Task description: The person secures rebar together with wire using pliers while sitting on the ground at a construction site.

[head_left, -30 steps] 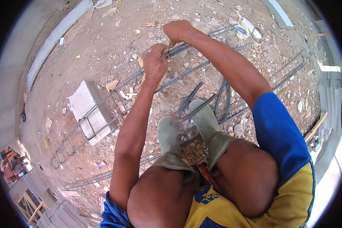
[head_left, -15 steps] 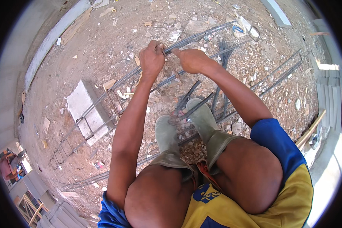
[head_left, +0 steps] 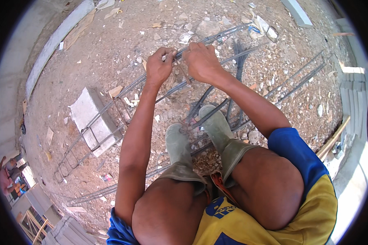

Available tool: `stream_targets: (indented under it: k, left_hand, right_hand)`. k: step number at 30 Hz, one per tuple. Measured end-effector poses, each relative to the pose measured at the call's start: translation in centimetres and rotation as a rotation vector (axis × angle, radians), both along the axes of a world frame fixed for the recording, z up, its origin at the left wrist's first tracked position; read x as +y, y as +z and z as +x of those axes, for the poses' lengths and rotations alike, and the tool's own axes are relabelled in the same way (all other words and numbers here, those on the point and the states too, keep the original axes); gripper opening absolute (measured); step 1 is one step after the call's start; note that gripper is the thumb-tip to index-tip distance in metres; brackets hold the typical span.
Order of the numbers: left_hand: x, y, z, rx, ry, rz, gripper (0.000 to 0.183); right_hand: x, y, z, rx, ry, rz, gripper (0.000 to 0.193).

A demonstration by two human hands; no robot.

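My left hand [head_left: 158, 67] is closed, thumb and fingertips pinched at the upper end of a rusty steel stirrup [head_left: 182, 71], where it meets the far long reinforcing bars [head_left: 210, 39]. Just right of it, my right hand [head_left: 201, 62] has its fingers curled down at the same bars; whatever they grip is hidden. The stirrup slants down from the hands to the nearer long bar [head_left: 229, 59]. At the left, the bar frame passes over a pale concrete block [head_left: 95, 122], with more stirrups [head_left: 89, 136] on it.
A bundle of dark thin wire or rods [head_left: 240, 61] lies right of my hands. My green rubber boots [head_left: 178, 143] stand near more long bars [head_left: 102, 191]. Rubble and scraps cover the ground. A person [head_left: 9, 175] is at the far left, by stacked grey slabs [head_left: 67, 232].
My right hand has turned, bringing its knuckles upward and its fingers down over the bars. The left hand stays at the stirrup, its fingers slightly shifted. The person at far left has moved.
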State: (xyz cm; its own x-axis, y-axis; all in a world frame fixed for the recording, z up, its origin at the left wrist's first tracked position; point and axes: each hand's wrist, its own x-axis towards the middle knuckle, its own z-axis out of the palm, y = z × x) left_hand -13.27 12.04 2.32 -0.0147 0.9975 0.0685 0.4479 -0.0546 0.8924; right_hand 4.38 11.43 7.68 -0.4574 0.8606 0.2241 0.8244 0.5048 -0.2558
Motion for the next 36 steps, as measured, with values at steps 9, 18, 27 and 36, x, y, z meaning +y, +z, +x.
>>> stream_targets:
  k: [9,18,27,36]
  left_hand:
    - [-0.8,-1.2,-1.3,0.111,-0.327,0.238,0.029]
    - [-1.4,-0.6,0.8,0.117,-0.144,0.110,0.022]
    - [-1.0,-1.7,0.4,0.051,-0.154,0.130,0.020]
    - [0.3,-0.9,-0.3,-0.045,-0.272,0.068,0.020]
  right_hand:
    - [0.9,1.1,0.2,0.193,0.000,-0.626,0.019]
    - [3.5,0.7,0.3,-0.024,0.195,-0.037,0.013]
    - [0.5,-0.4,0.7,-0.144,0.047,-0.213,0.011]
    - [0.9,-0.4,1.7,1.217,-0.226,-1.371,0.018]
